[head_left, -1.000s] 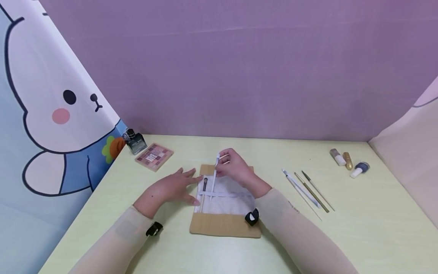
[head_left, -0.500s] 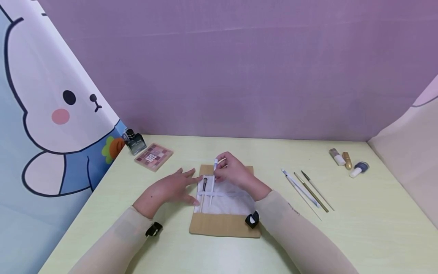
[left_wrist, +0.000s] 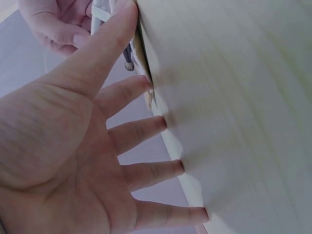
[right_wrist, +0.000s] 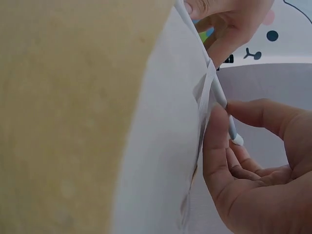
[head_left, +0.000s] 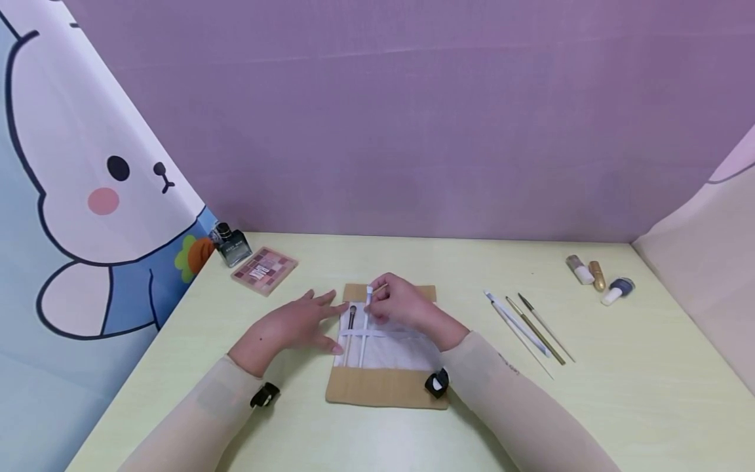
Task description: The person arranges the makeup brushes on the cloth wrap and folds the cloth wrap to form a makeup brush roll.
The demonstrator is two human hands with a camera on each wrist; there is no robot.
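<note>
Nearest on the counter (head_left: 330,439) lies a tan brush roll (head_left: 383,388) with a white lining and an elastic band across it. The left hand (head_left: 291,326) rests flat, fingers straight and spread, pressing the roll's left edge beside a dark-tipped brush (head_left: 351,318) already under the band. The right hand (head_left: 401,305) pinches a white brush (head_left: 366,314) between thumb and fingertips, its shaft under the band (just right of the dark one). To the right, well apart, lie three slim tools (head_left: 527,324), with open counter between. Farther back stand small bottles (head_left: 598,278) at right, an eyeshadow palette (head_left: 265,269) and a dark bottle (head_left: 232,244) at left; their lettering is too small to read.
</note>
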